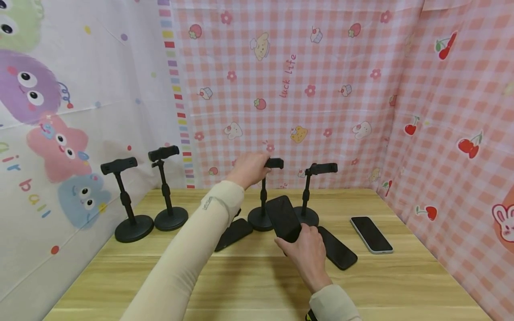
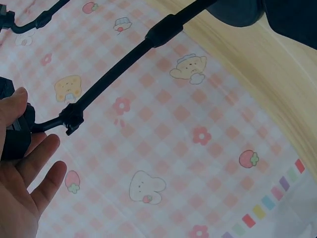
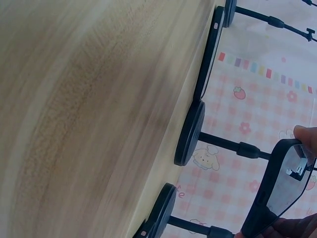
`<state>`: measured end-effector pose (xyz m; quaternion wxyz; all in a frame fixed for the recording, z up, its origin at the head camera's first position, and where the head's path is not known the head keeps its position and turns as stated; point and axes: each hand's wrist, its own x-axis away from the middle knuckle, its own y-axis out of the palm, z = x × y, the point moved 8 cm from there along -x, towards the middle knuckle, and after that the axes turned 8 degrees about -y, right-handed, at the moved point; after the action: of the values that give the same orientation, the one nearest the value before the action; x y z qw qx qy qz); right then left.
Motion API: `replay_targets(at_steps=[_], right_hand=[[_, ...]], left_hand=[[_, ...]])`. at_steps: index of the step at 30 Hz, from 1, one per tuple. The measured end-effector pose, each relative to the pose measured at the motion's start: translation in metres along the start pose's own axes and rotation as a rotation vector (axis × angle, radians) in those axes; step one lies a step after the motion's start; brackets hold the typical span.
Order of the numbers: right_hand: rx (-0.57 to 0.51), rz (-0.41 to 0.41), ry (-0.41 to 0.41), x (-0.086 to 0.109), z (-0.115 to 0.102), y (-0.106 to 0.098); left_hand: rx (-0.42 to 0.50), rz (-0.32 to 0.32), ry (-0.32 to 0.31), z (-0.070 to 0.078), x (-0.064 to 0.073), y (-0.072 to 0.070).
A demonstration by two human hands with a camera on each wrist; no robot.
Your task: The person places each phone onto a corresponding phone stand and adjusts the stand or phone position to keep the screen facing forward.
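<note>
My left hand (image 1: pixel 250 169) grips the clamp head of a black phone stand (image 1: pixel 263 196). In the left wrist view the thumb lies over the clamp (image 2: pixel 17 131), with two fingers spread below the thin neck. My right hand (image 1: pixel 308 252) holds a black smartphone (image 1: pixel 284 218) by its lower end, tilted and raised above the table in front of that stand. In the right wrist view a thumb and fingers pinch the smartphone (image 3: pixel 277 188) at its edges, and its glossy screen shows reflections. The phone and the clamp are apart.
Right of the held stand is another phone stand (image 1: pixel 306 196); two more, one phone stand (image 1: pixel 126 200) and another (image 1: pixel 165 191), stand at left. Flat on the wooden table (image 1: pixel 257 285) lie a phone (image 1: pixel 234 234), a second phone (image 1: pixel 337 249) and a white-edged phone (image 1: pixel 371 235).
</note>
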<state>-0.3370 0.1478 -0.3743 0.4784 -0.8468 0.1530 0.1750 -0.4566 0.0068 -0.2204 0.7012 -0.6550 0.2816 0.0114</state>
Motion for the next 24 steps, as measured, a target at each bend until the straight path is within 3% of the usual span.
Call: replay_targets(at_steps=[14, 24], right_hand=[[-0.013, -0.003, 0.012, -0.0003, -0.0005, -0.0004], [-0.027, 0.014, 0.018, -0.002, 0.0001, -0.0038]], left_hand=[[0.102, -0.096, -0.095, -0.0032, -0.0063, 0.0002], [0.094, -0.067, -0.096, -0.0001, -0.0074, 0.002]])
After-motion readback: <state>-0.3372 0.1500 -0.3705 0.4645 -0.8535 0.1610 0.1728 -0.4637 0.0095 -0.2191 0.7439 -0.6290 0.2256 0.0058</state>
